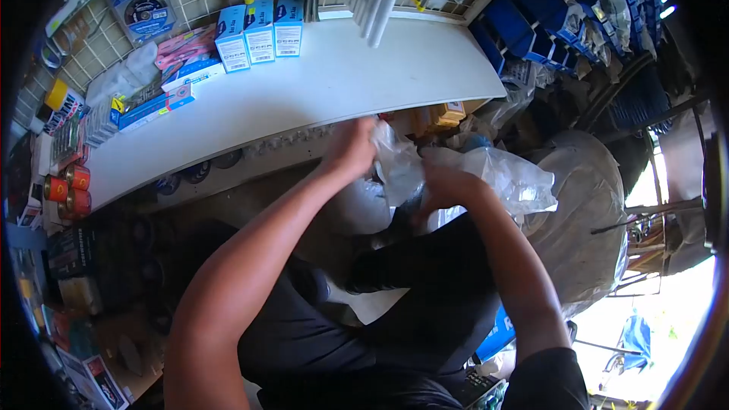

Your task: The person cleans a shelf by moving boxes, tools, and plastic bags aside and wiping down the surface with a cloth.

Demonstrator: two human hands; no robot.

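My left hand point(354, 150) is closed on the top of a clear plastic bag point(399, 165), just below the front edge of the white shelf point(342, 76). On the bag's other side is my right hand point(446, 188), its fingers spread and partly apart, touching or close to the plastic; what lies under its palm is hidden. More crumpled clear plastic point(512, 181) spreads out beyond my right hand. A pale plastic-wrapped bundle point(363, 209) sits below the bag, between my forearms.
Blue and white boxes point(259, 30) stand at the back of the shelf. Red cans point(77, 201) are at its left end. Blue bins point(543, 19) hang at the upper right, above a large plastic-wrapped roll point(581, 220). My dark-clothed legs are below.
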